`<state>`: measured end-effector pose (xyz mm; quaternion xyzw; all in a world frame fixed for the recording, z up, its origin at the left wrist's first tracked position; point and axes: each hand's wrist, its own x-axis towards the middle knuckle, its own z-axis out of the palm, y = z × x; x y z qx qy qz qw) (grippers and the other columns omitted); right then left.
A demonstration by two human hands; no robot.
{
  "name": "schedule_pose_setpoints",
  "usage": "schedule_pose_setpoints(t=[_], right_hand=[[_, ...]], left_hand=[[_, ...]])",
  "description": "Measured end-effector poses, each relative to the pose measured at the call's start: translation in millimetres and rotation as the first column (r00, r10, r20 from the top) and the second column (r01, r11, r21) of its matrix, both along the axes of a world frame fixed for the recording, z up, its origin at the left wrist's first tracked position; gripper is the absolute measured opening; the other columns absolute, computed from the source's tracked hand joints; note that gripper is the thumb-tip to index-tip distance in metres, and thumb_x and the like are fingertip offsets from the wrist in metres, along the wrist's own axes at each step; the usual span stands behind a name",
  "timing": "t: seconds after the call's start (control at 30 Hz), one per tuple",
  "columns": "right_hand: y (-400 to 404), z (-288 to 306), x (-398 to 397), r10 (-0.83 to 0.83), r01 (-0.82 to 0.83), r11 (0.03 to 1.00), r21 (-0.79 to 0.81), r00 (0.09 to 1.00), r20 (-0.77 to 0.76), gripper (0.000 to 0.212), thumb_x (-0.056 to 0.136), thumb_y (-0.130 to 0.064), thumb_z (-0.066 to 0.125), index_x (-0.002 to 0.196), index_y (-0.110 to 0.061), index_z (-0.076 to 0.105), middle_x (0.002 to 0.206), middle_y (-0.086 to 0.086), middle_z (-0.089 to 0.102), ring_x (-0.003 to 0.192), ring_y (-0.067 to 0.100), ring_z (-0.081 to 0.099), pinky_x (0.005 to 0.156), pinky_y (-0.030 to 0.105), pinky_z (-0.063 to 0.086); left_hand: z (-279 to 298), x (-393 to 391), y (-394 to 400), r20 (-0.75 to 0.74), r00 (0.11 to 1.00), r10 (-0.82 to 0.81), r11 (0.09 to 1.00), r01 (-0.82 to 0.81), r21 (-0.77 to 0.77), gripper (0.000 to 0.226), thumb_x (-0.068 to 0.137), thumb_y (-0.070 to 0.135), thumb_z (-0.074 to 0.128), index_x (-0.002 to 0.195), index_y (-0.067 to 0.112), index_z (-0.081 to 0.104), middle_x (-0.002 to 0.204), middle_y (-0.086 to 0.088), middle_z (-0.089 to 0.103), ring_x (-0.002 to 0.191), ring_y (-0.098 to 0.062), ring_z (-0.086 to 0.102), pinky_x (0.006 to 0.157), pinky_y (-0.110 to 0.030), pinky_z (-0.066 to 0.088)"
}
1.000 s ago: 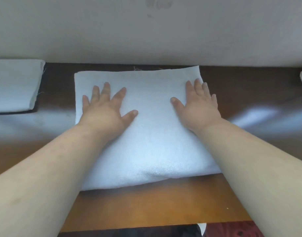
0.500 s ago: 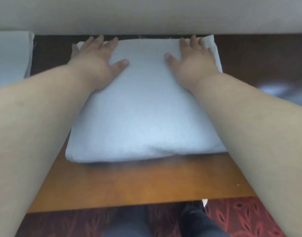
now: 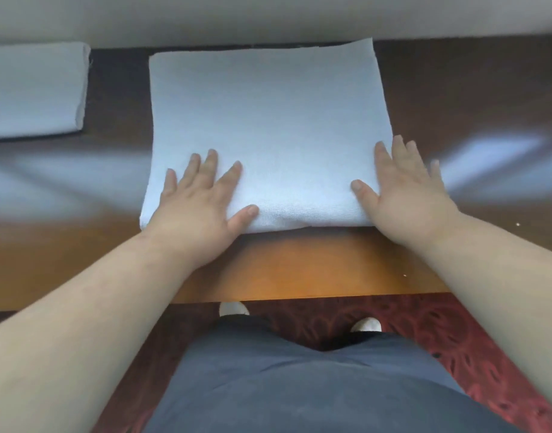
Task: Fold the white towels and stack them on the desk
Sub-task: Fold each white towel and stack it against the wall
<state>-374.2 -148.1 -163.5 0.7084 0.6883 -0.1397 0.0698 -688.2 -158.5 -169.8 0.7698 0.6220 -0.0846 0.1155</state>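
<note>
A folded white towel (image 3: 268, 126) lies flat on the glossy wooden desk (image 3: 299, 264), its thick folded edge nearest me. My left hand (image 3: 199, 207) rests palm down on the towel's near left corner, fingers spread. My right hand (image 3: 406, 195) lies palm down on the near right corner, its outer fingers over the towel's edge onto the desk. Neither hand grips anything. A second folded white towel (image 3: 34, 92) sits on the desk at the far left, partly cut off by the frame.
A pale wall (image 3: 268, 17) runs along the desk's far edge, just behind the towel. The desk's front edge is near my body, with red patterned carpet (image 3: 456, 339) and my shoes below it. Bright reflections streak the desk surface on both sides.
Both hands have slid from the towel's far edge back to its near corners, staying flat on it. The view has tilted down, showing my lap and the floor.
</note>
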Motion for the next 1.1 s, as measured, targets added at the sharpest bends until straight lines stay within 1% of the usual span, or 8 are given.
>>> schedule_pose_setpoints(t=[0.17,0.4,0.5,0.63,0.73,0.8,0.97,1.1], right_hand=[[1,4,-49,0.393,-0.378,0.903,0.205,0.919,-0.039,0.075,0.092,-0.062,0.015,0.155,-0.022,0.016,0.165,0.005,0.006,0.151,0.023,0.000,0.120,0.052,0.005],[-4,-19,8,0.220,-0.218,0.976,0.025,0.973,-0.065,0.102,0.075,-0.088,0.005,0.156,-0.025,-0.005,0.164,-0.001,-0.013,0.149,0.015,-0.017,0.121,0.046,0.000],[-16,-16,12,0.354,-0.354,0.932,0.083,0.935,0.015,0.106,0.076,-0.089,0.015,0.156,-0.021,-0.001,0.164,0.003,-0.010,0.149,0.016,-0.018,0.120,0.044,-0.005],[-34,-21,19,0.418,-0.416,0.907,0.070,0.909,-0.002,0.094,0.087,-0.073,0.036,0.157,-0.021,0.002,0.165,0.000,-0.003,0.145,0.007,-0.016,0.119,0.033,-0.006],[-30,-20,20,0.407,-0.402,0.909,0.109,0.913,-0.023,0.085,0.094,-0.056,0.048,0.157,-0.018,0.007,0.165,0.002,0.003,0.149,0.011,-0.005,0.119,0.029,-0.002],[-32,-17,22,0.451,-0.453,0.885,0.104,0.891,0.039,0.078,0.098,-0.047,0.045,0.157,-0.013,0.007,0.164,0.007,0.006,0.151,0.018,0.001,0.120,0.030,0.001],[-42,0,27,0.477,-0.491,0.868,0.077,0.867,0.147,0.073,0.083,-0.002,0.055,0.151,-0.007,0.029,0.152,0.017,0.035,0.141,0.034,0.033,0.119,0.038,0.022],[-27,23,25,0.435,-0.443,0.893,0.074,0.894,0.107,0.051,0.075,-0.003,0.057,0.123,-0.020,0.051,0.116,0.002,0.053,0.108,0.025,0.049,0.093,0.032,0.040]], left_hand=[[0,32,-8,0.008,0.977,-0.215,0.974,0.214,0.068,0.076,0.086,0.077,0.009,0.152,0.039,0.010,0.163,-0.004,0.008,0.149,-0.025,0.006,0.119,-0.048,0.010],[-7,-36,-17,-0.052,0.993,-0.107,0.992,0.110,0.064,0.097,0.075,0.087,0.030,0.154,0.036,0.006,0.163,0.000,0.003,0.150,-0.020,-0.002,0.120,-0.043,0.006],[-4,-50,-32,0.038,0.998,-0.058,0.991,0.053,0.126,0.083,0.078,0.058,0.069,0.146,0.026,0.035,0.154,-0.008,0.030,0.143,-0.029,0.023,0.115,-0.046,0.025],[-4,-44,-41,0.026,0.998,-0.062,0.962,0.053,0.267,0.054,0.068,0.006,0.083,0.117,0.000,0.062,0.116,-0.025,0.059,0.099,-0.047,0.058,0.083,-0.056,0.051],[4,-37,-39,-0.113,0.973,-0.201,0.922,0.227,0.315,0.040,0.072,-0.001,0.055,0.111,-0.008,0.062,0.101,-0.028,0.062,0.081,-0.046,0.062,0.065,-0.051,0.056],[14,-38,-35,-0.191,0.957,-0.220,0.935,0.263,0.239,0.046,0.064,-0.007,0.064,0.110,-0.006,0.063,0.095,-0.024,0.062,0.073,-0.041,0.061,0.054,-0.044,0.055],[30,-44,-35,-0.109,0.991,-0.083,0.990,0.094,0.101,0.053,0.086,0.003,0.054,0.137,0.016,0.046,0.123,-0.006,0.054,0.102,-0.029,0.057,0.074,-0.040,0.051],[40,-49,-39,-0.070,0.975,-0.211,0.970,0.218,0.105,0.071,0.078,-0.001,0.059,0.138,0.026,0.033,0.115,-0.008,0.055,0.092,-0.031,0.058,0.063,-0.041,0.053]])
